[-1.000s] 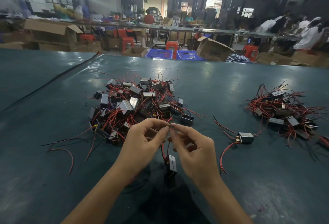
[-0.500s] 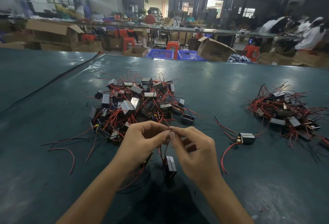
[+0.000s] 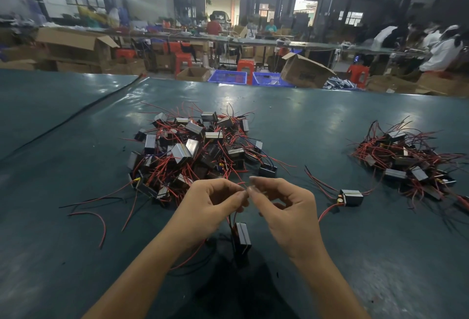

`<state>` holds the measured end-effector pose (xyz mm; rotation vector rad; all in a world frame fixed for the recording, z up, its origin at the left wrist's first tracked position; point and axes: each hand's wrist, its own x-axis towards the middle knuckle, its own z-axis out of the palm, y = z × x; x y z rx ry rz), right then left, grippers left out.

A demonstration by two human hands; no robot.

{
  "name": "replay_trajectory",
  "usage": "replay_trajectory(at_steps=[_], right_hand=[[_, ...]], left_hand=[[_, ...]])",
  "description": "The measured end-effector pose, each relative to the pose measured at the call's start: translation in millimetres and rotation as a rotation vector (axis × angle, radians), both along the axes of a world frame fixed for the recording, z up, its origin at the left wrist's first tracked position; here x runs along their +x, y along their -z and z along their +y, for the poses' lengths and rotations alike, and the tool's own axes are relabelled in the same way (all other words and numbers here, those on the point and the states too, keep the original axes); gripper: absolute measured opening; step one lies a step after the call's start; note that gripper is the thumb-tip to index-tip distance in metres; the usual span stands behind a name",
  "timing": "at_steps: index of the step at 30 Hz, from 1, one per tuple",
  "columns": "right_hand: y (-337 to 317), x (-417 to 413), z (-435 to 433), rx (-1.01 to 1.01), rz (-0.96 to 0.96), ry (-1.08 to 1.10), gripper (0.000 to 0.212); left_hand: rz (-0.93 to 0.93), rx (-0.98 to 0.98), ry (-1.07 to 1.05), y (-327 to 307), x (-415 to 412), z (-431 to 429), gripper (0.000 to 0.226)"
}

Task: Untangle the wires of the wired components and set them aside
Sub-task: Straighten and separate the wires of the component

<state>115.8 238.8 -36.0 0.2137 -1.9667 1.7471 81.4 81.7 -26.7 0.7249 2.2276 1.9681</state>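
Note:
A small black box-shaped component (image 3: 243,235) hangs by its red and black wires below my two hands, just above the dark green table (image 3: 317,126). My left hand (image 3: 208,211) pinches those wires between thumb and forefinger. My right hand (image 3: 284,207) pinches the wire ends close beside it, fingertips almost meeting. A big tangled heap of the same components (image 3: 195,151) lies just beyond my hands. A smaller heap (image 3: 408,161) sits at the right, and one single component (image 3: 351,197) lies between it and my right hand.
Loose red and black wires (image 3: 94,213) trail on the table left of the big heap. Beyond the table's far edge stand cardboard boxes (image 3: 304,70), blue crates (image 3: 227,76), red stools and people at other benches.
My hands have drawn slightly apart at the fingertips and the hanging component has turned a little; the wires below my left hand have loosened further. The heaps have not moved.

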Motion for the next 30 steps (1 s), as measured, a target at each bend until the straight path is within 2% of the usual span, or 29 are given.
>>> replay_trajectory(at_steps=[9,13,17,25,27,30], right_hand=[[-2.4,-1.3,5.9,0.063,0.042,-0.026,0.018],[-2.8,-1.7,9.3,0.358,0.238,0.048,0.007],[-3.3,-2.9,17.0,0.473,0.267,0.033,0.012],[-1.1,-3.0,20.9,0.579,0.184,-0.004,0.007],[-1.1,-1.4,19.4,0.539,0.108,0.025,0.01],[-1.7,-0.2,15.8,0.428,-0.124,0.039,0.017]], left_hand=[[0.206,-0.087,-0.032,-1.2,4.1,1.7,0.018],[0.178,-0.059,-0.033,0.6,3.2,0.7,0.012],[0.184,-0.064,-0.046,2.5,3.1,1.0,0.011],[0.137,-0.047,-0.033,1.4,2.7,0.2,0.008],[0.233,-0.109,-0.066,3.2,2.2,0.4,0.008],[0.44,-0.212,-0.127,5.5,1.6,0.8,0.01]])
